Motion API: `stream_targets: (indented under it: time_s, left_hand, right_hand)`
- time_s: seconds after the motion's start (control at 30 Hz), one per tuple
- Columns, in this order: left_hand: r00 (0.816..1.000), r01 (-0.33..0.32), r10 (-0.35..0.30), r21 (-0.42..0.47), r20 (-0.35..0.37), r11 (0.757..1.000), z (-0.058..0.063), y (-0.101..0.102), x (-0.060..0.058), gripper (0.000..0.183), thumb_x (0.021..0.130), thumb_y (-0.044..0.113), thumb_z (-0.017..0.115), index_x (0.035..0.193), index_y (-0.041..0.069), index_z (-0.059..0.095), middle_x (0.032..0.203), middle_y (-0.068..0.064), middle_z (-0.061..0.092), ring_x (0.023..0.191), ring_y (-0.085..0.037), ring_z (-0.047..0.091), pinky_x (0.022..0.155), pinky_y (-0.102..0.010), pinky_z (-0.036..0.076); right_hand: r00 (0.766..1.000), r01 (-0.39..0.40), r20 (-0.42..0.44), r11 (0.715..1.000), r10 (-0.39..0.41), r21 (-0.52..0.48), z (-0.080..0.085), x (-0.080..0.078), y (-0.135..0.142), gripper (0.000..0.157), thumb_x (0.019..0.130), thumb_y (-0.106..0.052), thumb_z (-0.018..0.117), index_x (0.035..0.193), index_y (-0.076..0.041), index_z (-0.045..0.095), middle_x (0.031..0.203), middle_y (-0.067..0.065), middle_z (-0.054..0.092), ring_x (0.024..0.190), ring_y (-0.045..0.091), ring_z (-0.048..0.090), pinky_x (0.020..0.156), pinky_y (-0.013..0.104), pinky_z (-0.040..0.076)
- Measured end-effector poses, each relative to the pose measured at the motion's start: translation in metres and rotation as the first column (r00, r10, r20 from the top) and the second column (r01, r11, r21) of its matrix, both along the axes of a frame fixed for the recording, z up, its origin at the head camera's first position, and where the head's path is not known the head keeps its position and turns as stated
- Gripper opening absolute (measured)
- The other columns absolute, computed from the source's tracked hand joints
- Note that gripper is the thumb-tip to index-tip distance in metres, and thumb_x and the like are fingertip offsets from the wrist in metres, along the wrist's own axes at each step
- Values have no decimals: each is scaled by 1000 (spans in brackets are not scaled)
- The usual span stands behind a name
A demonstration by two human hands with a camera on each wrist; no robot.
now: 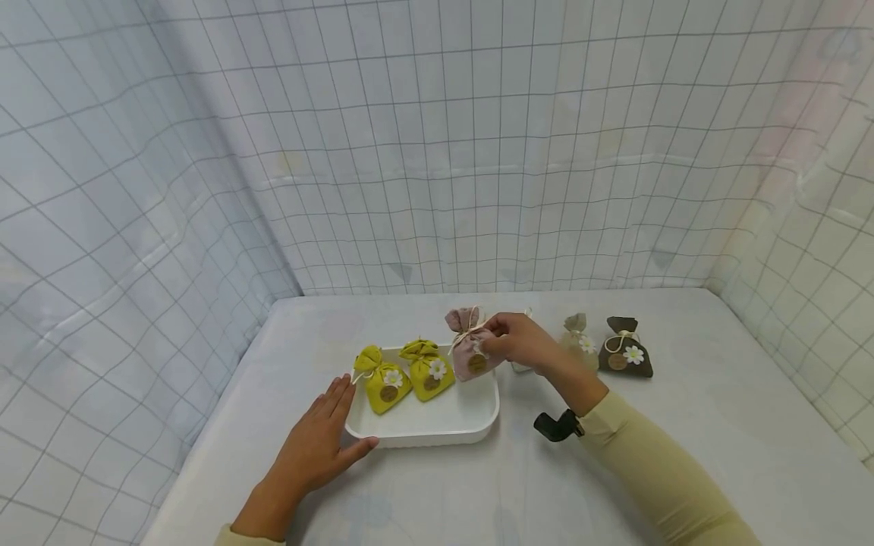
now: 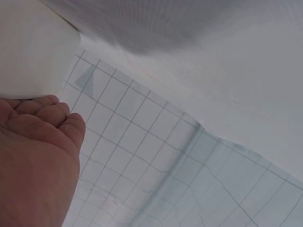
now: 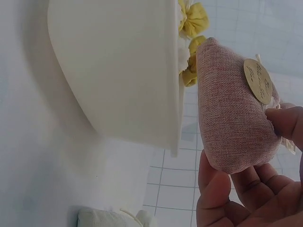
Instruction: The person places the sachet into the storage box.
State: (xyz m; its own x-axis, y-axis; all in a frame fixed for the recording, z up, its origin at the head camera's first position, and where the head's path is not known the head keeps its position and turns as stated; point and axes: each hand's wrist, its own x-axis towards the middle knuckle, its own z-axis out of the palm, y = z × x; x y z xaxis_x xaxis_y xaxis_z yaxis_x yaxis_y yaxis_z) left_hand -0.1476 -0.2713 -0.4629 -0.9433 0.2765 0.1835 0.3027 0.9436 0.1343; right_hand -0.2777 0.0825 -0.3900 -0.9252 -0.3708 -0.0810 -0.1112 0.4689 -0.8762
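Observation:
My right hand [image 1: 522, 343] pinches a pink drawstring sachet [image 1: 471, 355] over the right end of a white tray [image 1: 437, 438]. In the right wrist view, the pink sachet [image 3: 236, 106] shows a round tag, with thumb and fingers round its body and the tray wall [image 3: 118, 66] beside it. Inside the tray lie two yellow-green sachets, a left one [image 1: 378, 388] and a right one [image 1: 423, 379], each with a white flower and a round tag. My left hand [image 1: 315, 441] rests with straight fingers along the tray's left side; its fingers [image 2: 52, 113] touch the tray in the left wrist view.
Right of the tray, a dark brown sachet [image 1: 624, 360] and a beige sachet [image 1: 579, 337] lie on the white table [image 1: 532, 485]. A pale sachet [image 1: 522, 368] is mostly hidden behind my right hand. Grid-patterned curtains [image 1: 437, 152] enclose the table's back and sides.

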Motion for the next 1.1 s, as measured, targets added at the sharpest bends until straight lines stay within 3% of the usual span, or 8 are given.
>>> stream_targets:
  time_s: [0.23,0.47,0.9,1.1]
  left_hand:
    - [1000,13,-12,16,-19,1000,1,-1,0,102,87,70,58,151,-5,33,159,-19,30,146,-35,28,115,-51,29]
    - [1000,13,-12,20,-19,1000,0,-1,0,102,87,70,58,151,-5,33,159,-19,30,146,-34,28,115,-50,29]
    - [1000,4,-4,19,-7,1000,-3,-1,0,103,87,71,57,152,-5,33,159,-18,29,146,-35,27,115,-50,29]
    - [1000,7,-7,19,-9,1000,-2,-1,0,102,87,71,57,152,-5,33,159,-18,29,146,-35,26,116,-50,28]
  right_hand:
    - [999,-29,-15,999,29,22,-3,-3,-6,26,86,-16,69,109,-5,65,98,8,63,83,22,57,66,34,52]
    - [989,-87,-109,987,102,136,-6,-7,-14,22,82,-14,70,103,-5,67,91,5,63,80,20,57,65,30,50]
    - [970,-102,-172,932,170,347,-7,-7,-38,16,82,-13,76,94,-8,66,83,0,62,75,17,55,63,28,48]
    - [963,-84,-209,923,172,374,-11,-5,-43,16,81,-13,77,91,-8,66,79,0,61,72,16,54,60,27,46]
